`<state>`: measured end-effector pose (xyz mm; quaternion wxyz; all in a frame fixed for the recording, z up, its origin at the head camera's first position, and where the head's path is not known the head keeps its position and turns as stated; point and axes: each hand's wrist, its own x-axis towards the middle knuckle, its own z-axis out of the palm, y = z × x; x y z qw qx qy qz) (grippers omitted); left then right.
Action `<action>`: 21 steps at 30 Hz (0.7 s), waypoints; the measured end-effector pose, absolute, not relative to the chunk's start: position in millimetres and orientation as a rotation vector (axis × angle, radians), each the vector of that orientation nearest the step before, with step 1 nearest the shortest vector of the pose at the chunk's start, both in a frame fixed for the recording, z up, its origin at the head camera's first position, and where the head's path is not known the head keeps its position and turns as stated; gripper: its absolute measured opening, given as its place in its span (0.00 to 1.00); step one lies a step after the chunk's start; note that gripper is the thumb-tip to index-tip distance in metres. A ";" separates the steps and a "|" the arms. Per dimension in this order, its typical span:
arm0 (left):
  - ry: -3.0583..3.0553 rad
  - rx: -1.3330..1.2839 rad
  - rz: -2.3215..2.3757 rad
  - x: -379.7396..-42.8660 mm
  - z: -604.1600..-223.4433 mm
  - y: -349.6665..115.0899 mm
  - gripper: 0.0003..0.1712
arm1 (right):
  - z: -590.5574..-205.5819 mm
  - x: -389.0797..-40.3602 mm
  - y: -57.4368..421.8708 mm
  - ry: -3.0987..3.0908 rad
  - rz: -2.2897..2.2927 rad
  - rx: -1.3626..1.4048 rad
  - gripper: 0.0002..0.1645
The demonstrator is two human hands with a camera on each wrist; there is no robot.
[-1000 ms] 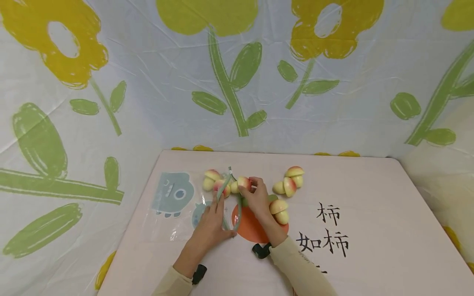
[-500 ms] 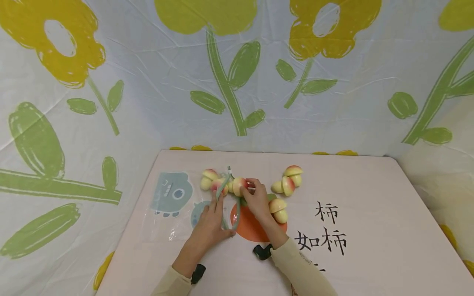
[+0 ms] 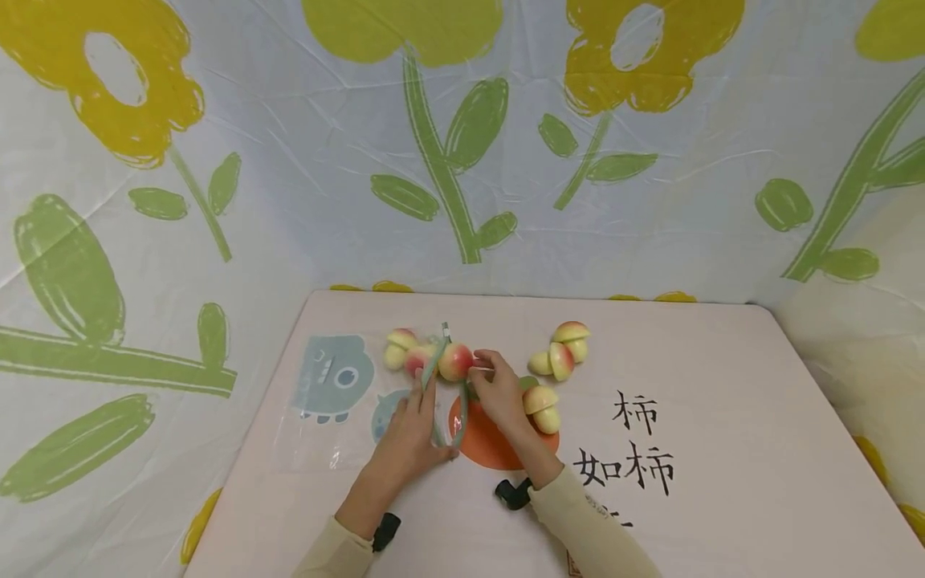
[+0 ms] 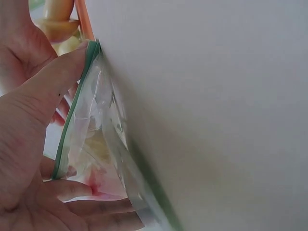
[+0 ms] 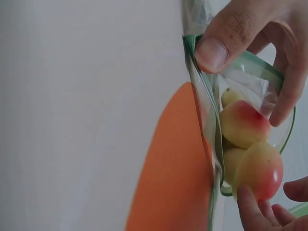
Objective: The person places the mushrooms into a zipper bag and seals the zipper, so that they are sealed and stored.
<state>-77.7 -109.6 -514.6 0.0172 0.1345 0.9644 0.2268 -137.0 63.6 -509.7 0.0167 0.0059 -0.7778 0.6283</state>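
Observation:
My left hand (image 3: 408, 437) holds a clear zip bag (image 4: 96, 120) with a green zip edge, its thumb at one end of the zip (image 5: 190, 48) and its fingers spread along the mouth. The bag's mouth gapes toward the right hand. Yellow toy mushrooms with pink-blushed caps (image 5: 245, 125) show at the mouth and through the film. One toy mushroom (image 3: 456, 363) sits right in the opening. My right hand (image 3: 499, 393) is beside it, a fingertip touching its cap while the thumb (image 5: 296, 190) stands apart.
Two toy mushrooms (image 3: 563, 363) lie together at the back right, and another (image 3: 543, 409) lies on the orange persimmon print (image 3: 491, 449). Blue monster figures (image 3: 336, 377) show on the bag's left part. A flowered cloth (image 3: 303, 185) hangs behind the pink table (image 3: 723, 385).
The toy mushroom at the bag's mouth has turned and slipped slightly left, and the right thumb and fingers that pinched it have loosened. The left hand keeps its place on the bag.

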 end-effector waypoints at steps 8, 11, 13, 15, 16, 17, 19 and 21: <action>3.007 0.466 0.713 -78.2 -513.3 -110.4 0.76 | -517.9 -136.4 57.9 -2.445 1.898 0.206 0.19; 2.995 0.460 0.714 -78.0 -512.9 -110.1 0.76 | -520.3 -136.1 57.2 -2.462 1.845 0.240 0.17; 2.990 0.457 0.719 -77.9 -513.2 -110.1 0.75 | -519.7 -135.8 57.2 -2.483 1.825 0.235 0.17; 2.993 0.463 0.715 -78.1 -514.0 -110.3 0.75 | -519.0 -135.5 56.8 -2.503 1.811 0.234 0.17; 2.996 0.468 0.711 -78.2 -514.2 -110.4 0.74 | -518.6 -135.3 56.5 -2.510 1.811 0.235 0.17; 3.000 0.472 0.708 -78.3 -514.4 -110.4 0.74 | -517.9 -135.2 56.1 -2.514 1.819 0.234 0.16; 3.008 0.480 0.699 -78.3 -514.8 -110.4 0.74 | -517.6 -134.9 55.3 -2.502 1.861 0.243 0.17; 3.016 0.489 0.695 -78.5 -514.8 -110.4 0.74 | -517.7 -134.8 54.6 -2.472 1.911 0.260 0.17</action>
